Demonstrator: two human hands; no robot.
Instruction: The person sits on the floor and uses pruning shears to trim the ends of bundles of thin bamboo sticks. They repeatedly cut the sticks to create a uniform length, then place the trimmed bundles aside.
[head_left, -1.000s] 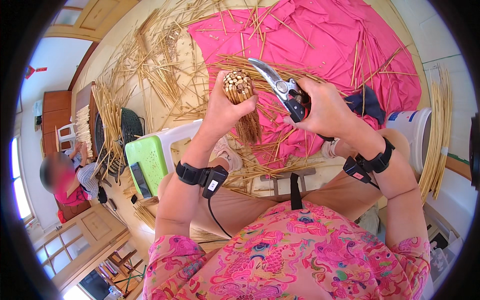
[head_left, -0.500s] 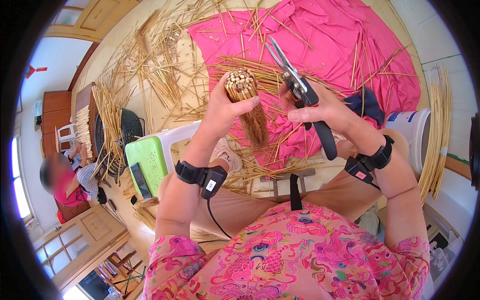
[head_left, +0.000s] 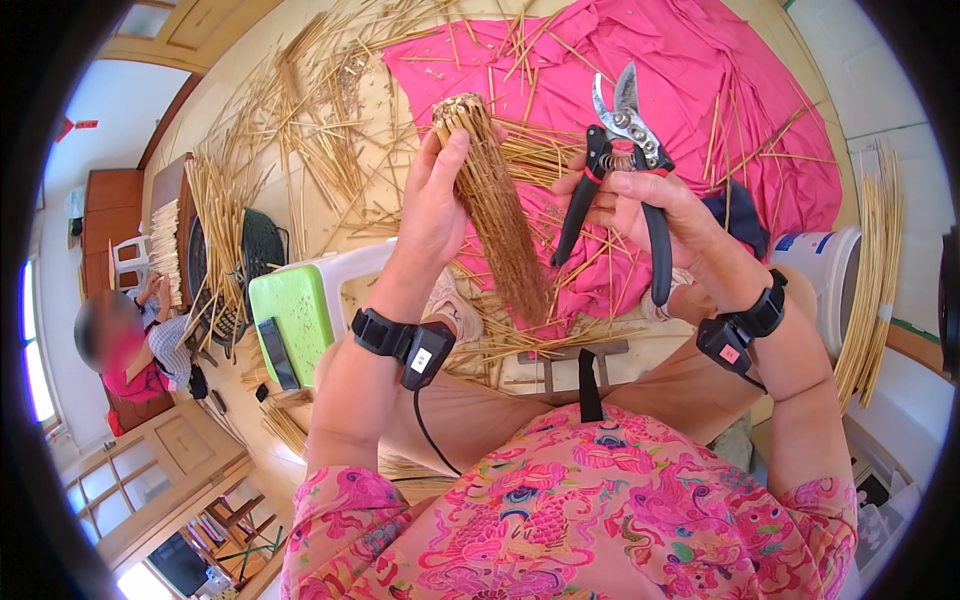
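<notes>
The left hand [head_left: 440,205] clenches a straw bundle [head_left: 495,215] upright, cut ends exposed above its grip; the right hand [head_left: 665,215] grasps open pruning shears [head_left: 625,150] beside them.

A tight bundle of tan straw stalks [head_left: 495,215] stood near upright, cut ends level on top and lower end splayed, while just beside it black-handled pruning shears [head_left: 622,170] pointed up, blades parted, over the pink cloth.

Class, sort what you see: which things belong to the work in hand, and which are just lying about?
In use: straw bundle in the left hand; pruning shears in the right hand.

Lying about: loose straws, pink cloth, green stool, white bucket.
</notes>
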